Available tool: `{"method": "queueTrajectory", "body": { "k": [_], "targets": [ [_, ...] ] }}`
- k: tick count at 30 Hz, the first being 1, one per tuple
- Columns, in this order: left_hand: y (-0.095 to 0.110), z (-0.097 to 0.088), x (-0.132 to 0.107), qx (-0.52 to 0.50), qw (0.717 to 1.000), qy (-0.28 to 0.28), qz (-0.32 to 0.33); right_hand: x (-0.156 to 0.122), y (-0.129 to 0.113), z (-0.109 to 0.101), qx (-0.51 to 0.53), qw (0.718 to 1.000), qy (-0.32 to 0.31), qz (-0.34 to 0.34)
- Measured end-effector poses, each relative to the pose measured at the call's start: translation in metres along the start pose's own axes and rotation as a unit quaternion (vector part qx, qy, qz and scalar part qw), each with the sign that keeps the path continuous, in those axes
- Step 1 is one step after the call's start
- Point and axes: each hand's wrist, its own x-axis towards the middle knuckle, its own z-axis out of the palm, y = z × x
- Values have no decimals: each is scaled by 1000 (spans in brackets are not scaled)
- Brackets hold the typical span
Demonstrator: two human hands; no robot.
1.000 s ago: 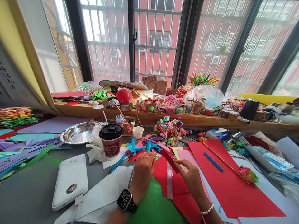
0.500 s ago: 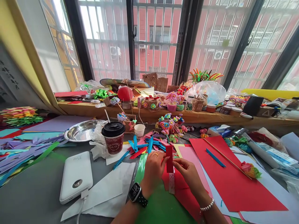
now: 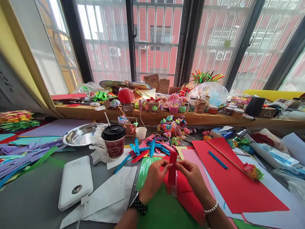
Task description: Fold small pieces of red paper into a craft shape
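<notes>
Blue paper pieces [image 3: 152, 148] and lidded cup [image 3: 114, 146] near red strip [image 3: 172, 176] in hands [image 3: 155, 178].

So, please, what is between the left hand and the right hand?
In the head view, a narrow red paper strip is there, held up by the left hand and the right hand.

The paper strip [image 3: 172, 175] is plain red, the mat [image 3: 162, 210] at six o'clock in the view green. Toward eight o'clock, the worktop [image 3: 28, 197] is grey, the power bank [image 3: 75, 183] white, and the cup [image 3: 115, 149] dark red with pale lettering beneath a black lid [image 3: 113, 132]. The watch strap [image 3: 141, 208] is black with white dots. At four o'clock, the large sheet [image 3: 240, 187] is red.
</notes>
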Motion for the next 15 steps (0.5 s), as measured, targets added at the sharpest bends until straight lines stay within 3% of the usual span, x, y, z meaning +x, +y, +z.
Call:
{"method": "queueTrajectory", "body": {
  "k": [5,11,15],
  "targets": [
    [-1,-3,2,-160,983,-42,-83,0,0,1,35,999,-15,23],
    [-3,-2,3,-236,956,-114,-134,0,-1,-1,91,995,8,37],
    [-3,-1,3,-267,944,-113,-154,0,-1,1,89,995,11,48]
  ]
}}
